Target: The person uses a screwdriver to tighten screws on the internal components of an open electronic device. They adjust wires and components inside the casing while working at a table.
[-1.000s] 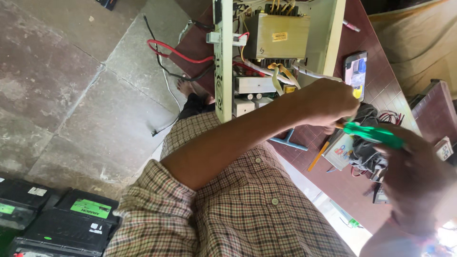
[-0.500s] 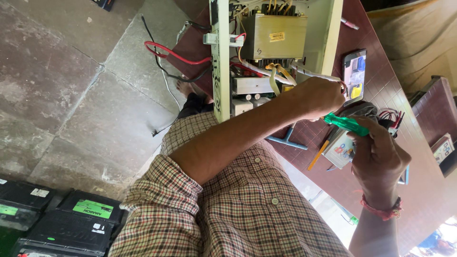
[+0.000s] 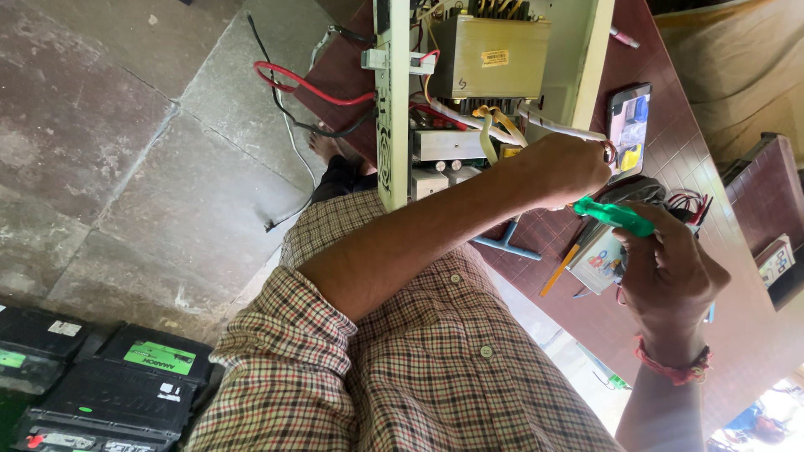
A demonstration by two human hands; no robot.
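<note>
A slim green plastic-handled tool [image 3: 614, 216] sits right of centre in the frame, gripped at its near end by the right hand [image 3: 666, 272], whose fingers curl closed around it; a red thread band [image 3: 674, 364] circles that wrist. The tool's far end points toward the left hand [image 3: 557, 167], which is closed in a fist just above it, pinching a small ring-shaped metal part [image 3: 609, 151] at the fingertips. The left forearm crosses the middle of the frame from a rolled sleeve of a brown-and-cream checked shirt [image 3: 402, 368] that fills the lower centre.

Just beyond the left hand, at top centre, stands an opened cream metal electrical cabinet [image 3: 586, 59] holding a large boxy grey-gold transformer [image 3: 490, 57], silver heat-sink blocks [image 3: 448, 144] and a bundle of yellow and white wires [image 3: 502, 125]. Red and black cables [image 3: 293, 84] loop from its left side down toward the floor.

The cabinet rests on a dark reddish-brown wooden bench [image 3: 720, 226] running down the right of the frame. Also on the bench lie a smartphone with a lit screen [image 3: 628, 125] near the left hand, a small printed card box [image 3: 599, 259] under the tool, an orange pencil [image 3: 559, 270] and a light-blue T-shaped plastic piece [image 3: 507, 244].

At left spreads a grey stone-slab floor [image 3: 126, 167]; black rectangular batteries with green labels [image 3: 109, 377] crowd the lower left corner.
</note>
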